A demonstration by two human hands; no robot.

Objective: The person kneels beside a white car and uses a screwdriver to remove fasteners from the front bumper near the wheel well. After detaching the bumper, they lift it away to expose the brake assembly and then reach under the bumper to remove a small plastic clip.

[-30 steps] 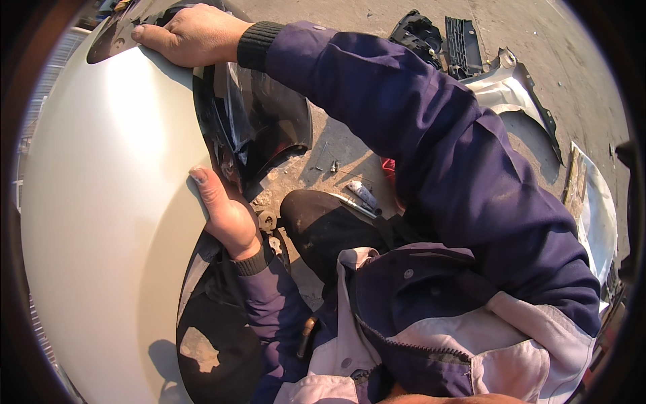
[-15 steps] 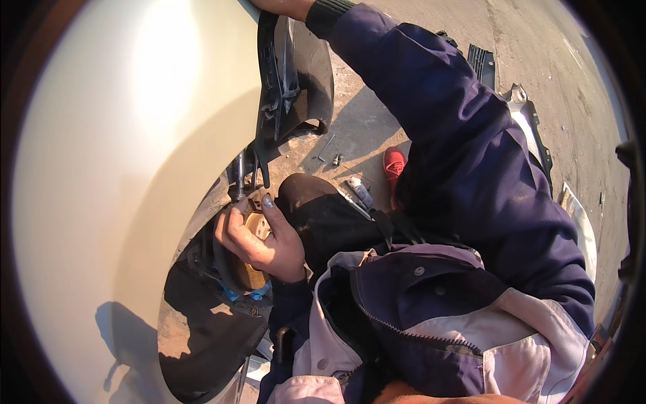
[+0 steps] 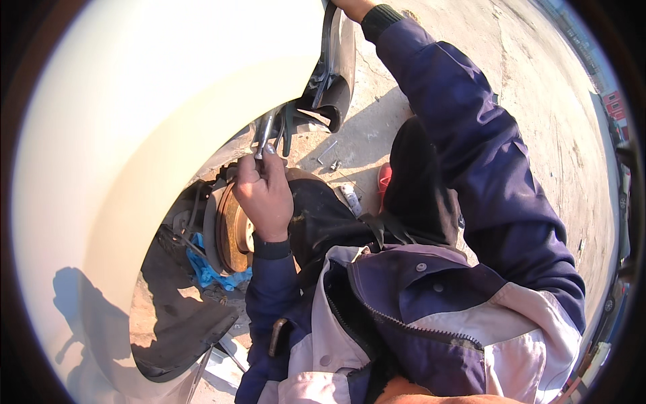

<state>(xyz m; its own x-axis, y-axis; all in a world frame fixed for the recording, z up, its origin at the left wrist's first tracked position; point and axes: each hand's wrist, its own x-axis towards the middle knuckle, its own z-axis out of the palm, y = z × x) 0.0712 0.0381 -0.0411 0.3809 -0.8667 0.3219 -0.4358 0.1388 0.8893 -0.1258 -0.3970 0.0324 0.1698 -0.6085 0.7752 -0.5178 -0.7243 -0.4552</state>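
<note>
Between thumb and fingers of the left hand (image 3: 266,198) was the lower end of a silver rod (image 3: 267,129), held in a narrow pinch. Left of this grip curved the pale car panel (image 3: 161,114); just below the grip sat the rusty brake disc (image 3: 232,236), a crumpled blue sheet (image 3: 202,265) farther down. Above, by the panel's edge, the right hand (image 3: 354,6) was cut off, its hold impossible to tell.

Pale, dusty, hard-surfaced ground (image 3: 538,121), strongly sunlit from one to three o'clock; red, block-shaped structure (image 3: 614,108) past two o'clock.
</note>
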